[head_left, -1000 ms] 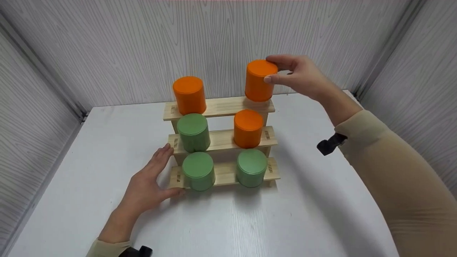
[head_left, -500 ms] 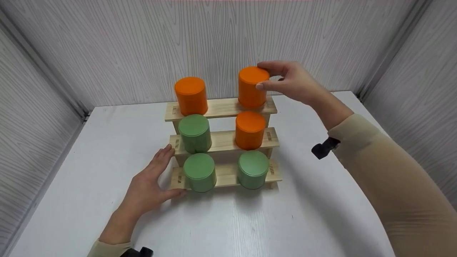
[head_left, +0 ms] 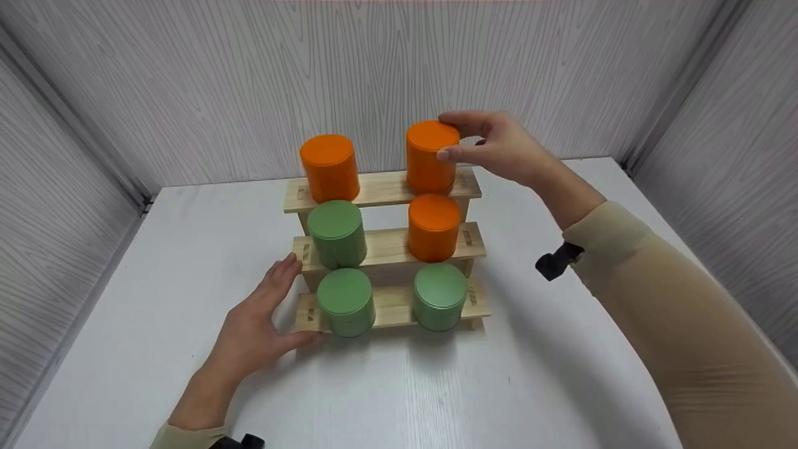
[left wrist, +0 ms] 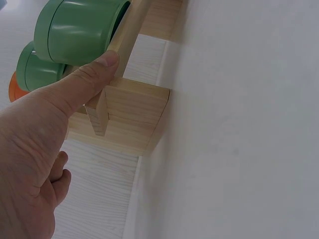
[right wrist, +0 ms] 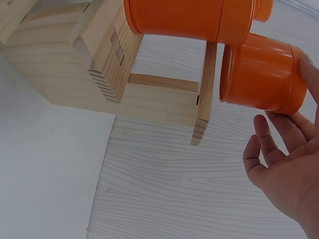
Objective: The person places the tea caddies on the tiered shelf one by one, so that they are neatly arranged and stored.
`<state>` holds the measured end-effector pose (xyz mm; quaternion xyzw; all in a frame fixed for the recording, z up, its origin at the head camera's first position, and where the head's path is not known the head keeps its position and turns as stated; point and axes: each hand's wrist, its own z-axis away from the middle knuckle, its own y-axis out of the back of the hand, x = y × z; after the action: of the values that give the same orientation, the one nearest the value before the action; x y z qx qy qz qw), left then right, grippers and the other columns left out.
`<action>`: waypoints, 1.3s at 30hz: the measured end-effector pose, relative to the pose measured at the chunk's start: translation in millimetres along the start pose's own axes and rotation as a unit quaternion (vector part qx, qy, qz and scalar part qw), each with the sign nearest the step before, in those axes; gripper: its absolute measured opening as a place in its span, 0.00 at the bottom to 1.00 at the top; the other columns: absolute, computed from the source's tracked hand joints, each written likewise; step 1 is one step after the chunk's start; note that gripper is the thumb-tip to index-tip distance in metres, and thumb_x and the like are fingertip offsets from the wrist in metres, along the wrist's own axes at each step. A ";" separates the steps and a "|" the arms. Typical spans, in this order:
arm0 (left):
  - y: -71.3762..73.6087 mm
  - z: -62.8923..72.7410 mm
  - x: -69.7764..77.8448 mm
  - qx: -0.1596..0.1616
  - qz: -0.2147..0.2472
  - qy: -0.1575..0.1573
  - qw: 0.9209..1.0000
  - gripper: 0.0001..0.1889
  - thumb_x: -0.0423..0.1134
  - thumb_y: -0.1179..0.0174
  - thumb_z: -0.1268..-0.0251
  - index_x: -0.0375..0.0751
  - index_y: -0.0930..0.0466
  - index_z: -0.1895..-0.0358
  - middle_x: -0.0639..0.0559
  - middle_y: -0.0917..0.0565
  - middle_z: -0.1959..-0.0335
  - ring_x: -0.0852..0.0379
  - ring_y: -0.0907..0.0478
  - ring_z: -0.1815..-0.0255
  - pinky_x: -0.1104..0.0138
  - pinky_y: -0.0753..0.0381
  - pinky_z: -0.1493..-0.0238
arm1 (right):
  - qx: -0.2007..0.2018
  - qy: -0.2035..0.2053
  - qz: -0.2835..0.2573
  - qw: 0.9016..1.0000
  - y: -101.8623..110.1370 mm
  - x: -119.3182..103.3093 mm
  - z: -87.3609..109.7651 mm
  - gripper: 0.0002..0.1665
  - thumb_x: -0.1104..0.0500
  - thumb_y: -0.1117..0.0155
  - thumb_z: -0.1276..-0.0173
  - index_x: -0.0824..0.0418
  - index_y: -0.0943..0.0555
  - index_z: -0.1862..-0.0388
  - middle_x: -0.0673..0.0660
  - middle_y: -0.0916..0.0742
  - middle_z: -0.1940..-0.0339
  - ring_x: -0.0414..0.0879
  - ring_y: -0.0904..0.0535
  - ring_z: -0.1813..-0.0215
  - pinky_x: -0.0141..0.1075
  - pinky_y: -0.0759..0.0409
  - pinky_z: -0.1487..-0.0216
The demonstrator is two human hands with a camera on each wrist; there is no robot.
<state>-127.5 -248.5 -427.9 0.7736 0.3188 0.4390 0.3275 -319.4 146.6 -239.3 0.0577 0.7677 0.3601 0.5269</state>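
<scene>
My right hand point(head_left: 499, 146) holds an orange lidded tin point(head_left: 430, 165) near its top, between thumb and fingers, over the right part of a wooden three-step rack's top board point(head_left: 381, 187). In the right wrist view, a narrow gap shows between this tin's base and the board. My left hand point(head_left: 252, 330) lies at the rack's left end. Its thumb point(left wrist: 92, 77) presses on the lowest board's front edge, and its fairly straight fingers touch the middle board's end. Other orange tins point(head_left: 330, 171) point(head_left: 433, 231) stand top left and middle right.
Green tins stand upright at middle left point(head_left: 338, 234), bottom left point(head_left: 346, 305) and bottom right point(head_left: 439, 299). The rack sits on a white table point(head_left: 399, 393). A pale wood-grain panel point(head_left: 374, 75) rises behind it, with side panels at left and right.
My right hand has brought the orange tin left and down, close onto the top board. My left hand stays at the rack's left end.
</scene>
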 end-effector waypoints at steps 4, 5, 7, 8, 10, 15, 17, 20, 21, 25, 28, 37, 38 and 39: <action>0.2 0.0 0.1 -0.008 0.001 0.005 1.000 0.65 0.50 0.11 0.56 0.52 0.43 0.13 0.58 0.42 0.14 0.48 0.43 0.15 0.48 0.33 0.22 | -0.003 0.004 -0.005 1.000 -2.9 0.0 -1.1 0.40 0.45 0.23 0.30 0.54 0.24 0.22 0.50 0.15 0.35 0.44 0.23 0.35 0.42 0.24 0.32; 0.3 0.0 0.2 -0.011 0.001 0.008 1.000 0.65 0.50 0.12 0.56 0.52 0.44 0.13 0.58 0.42 0.14 0.48 0.44 0.15 0.48 0.33 0.22 | -0.004 0.006 -0.006 1.000 -3.6 0.3 -1.6 0.40 0.45 0.23 0.30 0.54 0.24 0.23 0.51 0.15 0.35 0.44 0.23 0.35 0.42 0.24 0.32; 0.4 -0.1 0.4 -0.014 0.002 0.012 1.000 0.65 0.49 0.11 0.56 0.53 0.44 0.13 0.59 0.43 0.14 0.49 0.44 0.15 0.48 0.33 0.22 | -0.006 0.006 -0.006 1.000 -4.6 0.6 -2.6 0.40 0.46 0.23 0.29 0.54 0.24 0.22 0.51 0.15 0.35 0.44 0.23 0.34 0.42 0.25 0.31; 0.4 -0.2 0.6 -0.015 0.002 0.013 1.000 0.65 0.49 0.11 0.56 0.53 0.44 0.13 0.59 0.43 0.14 0.49 0.44 0.15 0.48 0.33 0.21 | -0.007 0.005 -0.005 1.000 -5.1 0.8 -3.2 0.40 0.46 0.24 0.29 0.54 0.24 0.22 0.50 0.15 0.35 0.43 0.23 0.34 0.42 0.25 0.30; 0.3 -0.7 0.9 -0.018 0.002 0.016 1.000 0.65 0.48 0.11 0.56 0.53 0.44 0.13 0.59 0.43 0.14 0.49 0.45 0.14 0.48 0.34 0.21 | -0.009 0.002 -0.004 1.000 -5.7 0.9 -4.0 0.40 0.45 0.24 0.29 0.54 0.24 0.22 0.50 0.15 0.35 0.43 0.23 0.34 0.42 0.26 0.29; -0.1 -1.7 2.4 -0.026 0.000 0.024 0.999 0.66 0.47 0.11 0.57 0.53 0.45 0.13 0.60 0.45 0.13 0.50 0.46 0.14 0.50 0.35 0.20 | -0.014 0.002 -0.009 1.000 -6.8 1.7 -4.7 0.40 0.45 0.24 0.29 0.53 0.25 0.22 0.50 0.15 0.35 0.44 0.23 0.33 0.43 0.25 0.29; -0.3 -2.0 3.1 -0.027 -0.001 0.025 0.999 0.66 0.46 0.11 0.57 0.53 0.45 0.13 0.60 0.45 0.13 0.50 0.46 0.14 0.50 0.34 0.20 | -0.017 0.006 -0.010 1.000 -7.0 2.4 -4.7 0.40 0.45 0.24 0.29 0.54 0.24 0.22 0.50 0.15 0.35 0.44 0.23 0.33 0.43 0.25 0.29; -0.2 -2.0 3.9 -0.024 -0.001 0.021 0.999 0.66 0.46 0.11 0.57 0.52 0.45 0.13 0.60 0.44 0.13 0.51 0.46 0.14 0.50 0.34 0.21 | -0.018 0.005 -0.009 1.000 -7.0 3.0 -4.6 0.40 0.46 0.24 0.28 0.54 0.25 0.22 0.50 0.15 0.34 0.43 0.23 0.33 0.43 0.25 0.30; -0.3 -2.0 4.1 -0.022 -0.001 0.019 1.000 0.66 0.46 0.11 0.57 0.52 0.44 0.13 0.60 0.44 0.13 0.51 0.46 0.14 0.50 0.33 0.21 | -0.019 0.004 -0.009 1.000 -7.0 3.1 -4.6 0.39 0.46 0.24 0.28 0.54 0.25 0.22 0.50 0.15 0.34 0.43 0.23 0.33 0.43 0.25 0.30; -0.6 -1.4 3.7 -0.018 -0.001 0.015 1.000 0.66 0.46 0.11 0.57 0.52 0.44 0.13 0.60 0.43 0.14 0.52 0.46 0.14 0.52 0.33 0.22 | -0.020 -0.002 -0.008 1.000 -7.2 3.5 -4.5 0.39 0.46 0.25 0.28 0.53 0.25 0.21 0.50 0.15 0.34 0.44 0.23 0.33 0.44 0.25 0.29; -0.8 -1.4 3.2 -0.015 -0.001 0.014 1.000 0.65 0.45 0.11 0.57 0.53 0.44 0.13 0.60 0.43 0.14 0.51 0.45 0.14 0.52 0.33 0.22 | -0.019 0.000 -0.009 1.000 -7.5 4.1 -4.7 0.39 0.47 0.25 0.27 0.53 0.25 0.21 0.50 0.15 0.34 0.44 0.23 0.33 0.44 0.25 0.29; -1.3 -2.4 2.5 -0.023 -0.001 0.016 1.000 0.66 0.46 0.11 0.57 0.52 0.45 0.13 0.59 0.44 0.13 0.49 0.46 0.14 0.48 0.32 0.22 | -0.017 0.007 -0.015 1.000 -8.3 9.2 -6.8 0.39 0.46 0.25 0.27 0.54 0.25 0.21 0.51 0.15 0.34 0.44 0.23 0.33 0.43 0.24 0.30; -1.4 -2.4 2.6 -0.023 -0.001 0.016 1.000 0.66 0.46 0.11 0.57 0.52 0.45 0.13 0.58 0.44 0.13 0.49 0.46 0.14 0.48 0.32 0.22 | -0.017 0.008 -0.015 1.000 -8.4 9.7 -6.7 0.40 0.46 0.25 0.28 0.54 0.25 0.21 0.51 0.15 0.34 0.44 0.23 0.33 0.43 0.24 0.30; -1.3 -2.3 2.7 -0.023 -0.001 0.016 1.000 0.66 0.45 0.11 0.57 0.52 0.45 0.13 0.58 0.44 0.13 0.49 0.46 0.14 0.48 0.32 0.22 | -0.017 0.009 -0.016 1.000 -8.4 10.6 -6.9 0.40 0.45 0.25 0.28 0.54 0.25 0.21 0.51 0.15 0.34 0.44 0.23 0.33 0.43 0.24 0.30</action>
<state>-128.7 -245.1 -426.8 0.7585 0.3143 0.4582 0.3405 -327.4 142.1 -251.3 0.0334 0.7671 0.3650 0.5265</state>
